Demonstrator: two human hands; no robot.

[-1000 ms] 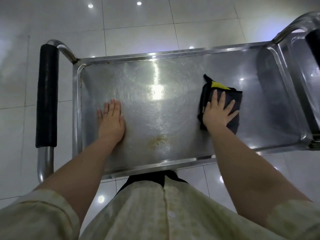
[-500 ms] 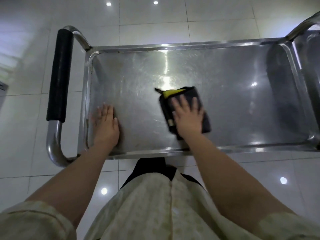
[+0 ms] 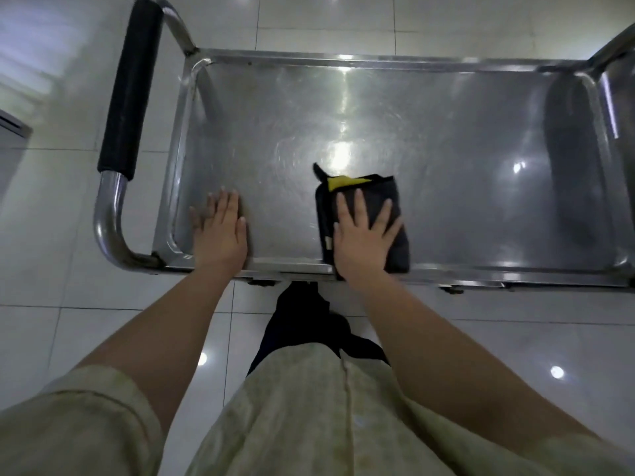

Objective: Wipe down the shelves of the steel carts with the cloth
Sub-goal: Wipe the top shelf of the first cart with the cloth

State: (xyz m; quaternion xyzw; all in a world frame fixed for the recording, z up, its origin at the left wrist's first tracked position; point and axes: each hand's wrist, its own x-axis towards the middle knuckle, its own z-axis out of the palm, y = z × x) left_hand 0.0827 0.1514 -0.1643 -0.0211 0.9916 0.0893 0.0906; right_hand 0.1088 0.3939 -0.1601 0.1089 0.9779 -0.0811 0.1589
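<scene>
Cloth [image 3: 385,214] under right hand [image 3: 360,245] | fingers [image 3: 360,209] spread flat | left hand [image 3: 220,235] flat on shelf [image 3: 464,149]

Black cloth [image 3: 376,188] (yellow corner); silvery shelf [image 3: 446,149]; black handle grip [image 3: 132,87]; pale, perhaps faintly patterned shirt [image 3: 292,413]; white floor [image 3: 44,252]

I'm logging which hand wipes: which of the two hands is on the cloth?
The right hand, spread flat on the dark cloth; the left hand lies flat on the bare steel shelf, nearer the black handle.
</scene>
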